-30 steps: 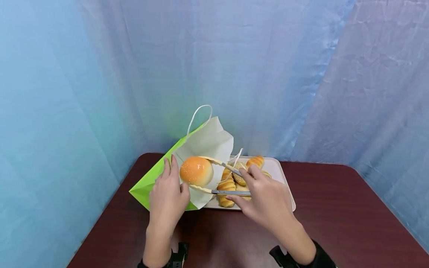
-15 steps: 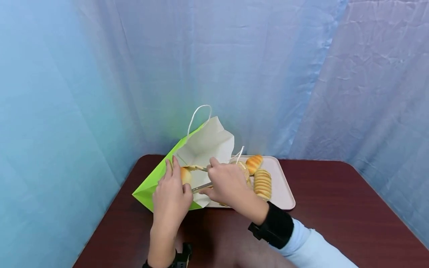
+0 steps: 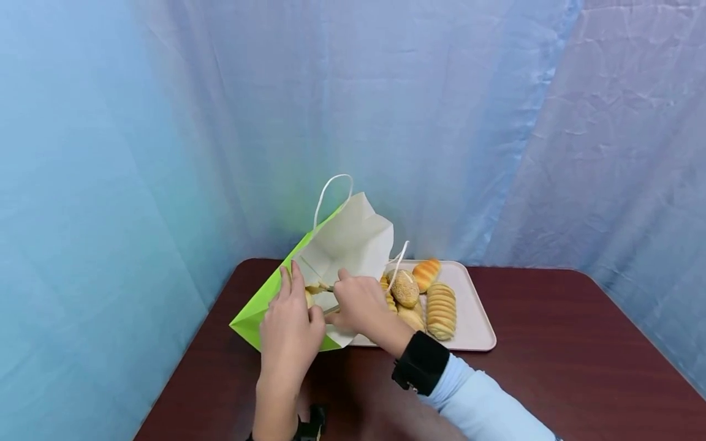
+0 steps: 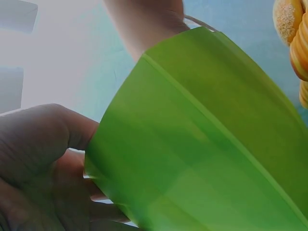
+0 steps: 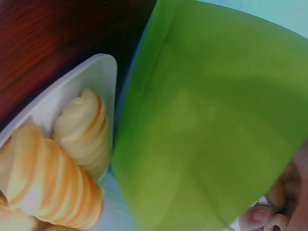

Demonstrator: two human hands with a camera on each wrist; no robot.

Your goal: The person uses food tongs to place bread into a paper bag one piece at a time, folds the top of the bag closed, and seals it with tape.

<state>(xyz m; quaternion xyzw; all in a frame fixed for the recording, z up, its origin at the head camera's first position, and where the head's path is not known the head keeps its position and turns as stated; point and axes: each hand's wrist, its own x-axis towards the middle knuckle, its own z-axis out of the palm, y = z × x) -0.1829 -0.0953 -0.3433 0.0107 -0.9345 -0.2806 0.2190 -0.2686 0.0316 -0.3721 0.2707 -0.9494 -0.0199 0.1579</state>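
A green paper bag (image 3: 259, 311) with a white inside leans over the tray's left end, its mouth facing right. My left hand (image 3: 291, 335) grips the near rim of the bag, with the thumb (image 4: 72, 127) at the rim in the left wrist view. At the bag's mouth my right hand (image 3: 361, 308) holds a pair of tongs (image 3: 331, 310), their ends reaching inside. A pale sliver of a bun (image 3: 309, 299) shows between the tong ends; my left hand and the rim hide the rest.
A pale tray (image 3: 478, 327) holds several breads, among them a sesame bun (image 3: 404, 288), a ridged loaf (image 3: 441, 311) and a small striped roll (image 3: 426, 274). White cord handles (image 3: 331, 179) rise from the bag. A blue curtain (image 3: 419, 135) hangs behind the dark table (image 3: 529, 318).
My right hand has moved left with the tongs, carrying the orange-topped bun from in front of the bag's mouth into it. My left hand stays at the rim.
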